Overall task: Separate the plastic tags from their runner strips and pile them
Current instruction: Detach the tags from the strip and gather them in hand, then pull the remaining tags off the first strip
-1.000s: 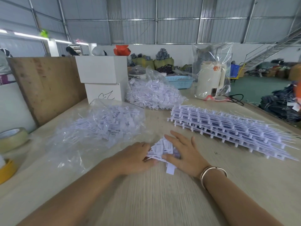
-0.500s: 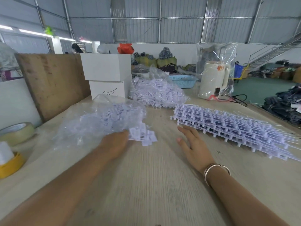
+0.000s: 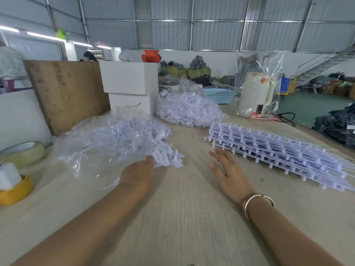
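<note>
The left hand (image 3: 137,174) pushes a small bunch of loose tags (image 3: 166,158) against the edge of the pile of separated tags (image 3: 119,139) lying on clear plastic; its fingers are hidden behind the hand, so I cannot tell whether they pinch the bunch or merely press it. The right hand (image 3: 229,174) lies flat and relaxed, fingers spread, holding nothing, just beside the stack of runner strips (image 3: 278,148). This looks like the piling step (one batch nearly delivered). The next move likely calls for the right hand to lift a fresh strip off the stack. Both forearms reach forward over the wooden table (image 3: 182,217).
</note>
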Motion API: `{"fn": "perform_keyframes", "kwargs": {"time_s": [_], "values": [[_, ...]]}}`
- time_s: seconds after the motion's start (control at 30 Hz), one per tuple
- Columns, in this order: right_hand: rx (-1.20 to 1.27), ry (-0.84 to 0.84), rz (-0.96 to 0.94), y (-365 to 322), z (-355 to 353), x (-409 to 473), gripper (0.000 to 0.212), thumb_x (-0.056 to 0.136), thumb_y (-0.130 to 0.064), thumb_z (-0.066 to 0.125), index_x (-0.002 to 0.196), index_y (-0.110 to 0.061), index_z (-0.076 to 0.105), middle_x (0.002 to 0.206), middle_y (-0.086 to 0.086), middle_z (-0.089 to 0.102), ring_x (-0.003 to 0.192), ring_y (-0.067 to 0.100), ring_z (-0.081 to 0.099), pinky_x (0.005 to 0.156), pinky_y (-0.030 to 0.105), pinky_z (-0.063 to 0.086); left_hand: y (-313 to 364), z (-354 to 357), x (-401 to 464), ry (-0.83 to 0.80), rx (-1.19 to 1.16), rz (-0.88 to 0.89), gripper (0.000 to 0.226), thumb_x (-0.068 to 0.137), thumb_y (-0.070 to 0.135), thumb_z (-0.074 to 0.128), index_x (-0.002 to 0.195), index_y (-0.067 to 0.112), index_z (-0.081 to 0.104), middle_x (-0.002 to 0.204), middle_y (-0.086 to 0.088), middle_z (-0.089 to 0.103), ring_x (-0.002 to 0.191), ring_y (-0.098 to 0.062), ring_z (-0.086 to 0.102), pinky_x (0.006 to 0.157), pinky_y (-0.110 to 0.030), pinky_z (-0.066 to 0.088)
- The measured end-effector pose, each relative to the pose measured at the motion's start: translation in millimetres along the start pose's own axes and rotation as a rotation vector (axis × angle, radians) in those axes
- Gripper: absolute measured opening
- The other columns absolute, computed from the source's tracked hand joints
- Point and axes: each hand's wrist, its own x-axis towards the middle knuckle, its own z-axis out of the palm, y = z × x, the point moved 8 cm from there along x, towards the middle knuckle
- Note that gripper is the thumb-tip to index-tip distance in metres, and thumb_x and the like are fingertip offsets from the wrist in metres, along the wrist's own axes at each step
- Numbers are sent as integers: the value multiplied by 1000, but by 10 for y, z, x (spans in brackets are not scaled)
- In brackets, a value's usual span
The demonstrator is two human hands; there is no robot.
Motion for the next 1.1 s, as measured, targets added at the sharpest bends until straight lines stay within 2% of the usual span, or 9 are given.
{"fn": "perform_keyframes", "kwargs": {"time_s": [0.1, 0.2, 0.27, 0.33, 0.5, 0.7, 0.83, 0.93, 1.1], "values": [[-11, -12, -9, -20, 8, -6, 40, 96, -32, 45, 134, -21, 47, 144, -6, 33, 132, 10, 34, 109, 37, 33, -237, 40, -149, -34, 46, -118, 34, 95, 19, 33, 128, 12, 40, 127, -9, 51, 119, -27, 46, 87, -34, 40], [-22, -24, -11, -25, 24, -11, 41, 95, -33, 45, 135, -23, 46, 144, -7, 32, 132, 10, 34, 109, 37, 33, -468, 41, -161, -170, 14, -106, 51, 94, 38, 39, 136, 11, 34, 137, -12, 36, 129, -30, 32, 100, -37, 35], [-21, -33, -7, -24, 33, -10, 41, 95, -33, 46, 135, -23, 45, 145, -7, 32, 131, 12, 37, 109, 38, 33, -518, -2, -182, -236, 8, -89, 59, 89, 46, 44, 138, 15, 34, 140, -12, 33, 132, -31, 28, 103, -39, 32], [-27, -42, 0, -26, 36, -13, 42, 95, -33, 46, 136, -23, 45, 145, -7, 32, 130, 13, 38, 108, 39, 34, -471, -48, -232, -182, 115, -77, 60, 92, 50, 38, 140, 15, 31, 140, -10, 35, 130, -30, 32, 102, -42, 32], [-23, -50, 19, -10, 19, -34, 43, 95, -34, 45, 136, -23, 44, 145, -7, 31, 131, 13, 37, 109, 41, 33, -448, 60, -285, -97, 153, -96, 51, 100, 23, 27, 148, 13, 12, 139, -8, 29, 127, -27, 32, 97, -36, 36], [-37, -51, 31, -4, 27, -27, 42, 95, -32, 46, 136, -21, 45, 144, -5, 32, 129, 14, 39, 109, 38, 32, -815, 45, -205, -80, 129, -206, 53, 100, 17, 29, 149, 15, 10, 140, -10, 29, 126, -29, 35, 99, -35, 37], [-75, -48, 13, -6, 35, -9, 41, 95, -30, 47, 134, -20, 47, 143, -4, 34, 131, 13, 35, 110, 28, 26, -730, 12, -160, -110, 116, -228, 51, 100, 17, 29, 148, 10, 14, 141, -11, 31, 128, -28, 34, 102, -35, 35], [-72, -40, 13, 3, 17, 0, 40, 95, -30, 47, 133, -20, 48, 142, -4, 36, 131, 13, 34, 110, 29, 25, -606, -85, -232, -78, 185, -207, 49, 96, 30, 32, 139, 6, 30, 136, -10, 40, 124, -27, 38, 102, -34, 32], [-87, -29, 3, -9, 30, 5, 35, 95, -27, 48, 129, -20, 53, 140, -3, 39, 129, 13, 36, 110, 35, 27, -149, -568, -439, 144, 277, -49, 39, 89, 33, 39, 122, 15, 49, 122, -5, 46, 114, -25, 42, 92, -36, 34]]}}
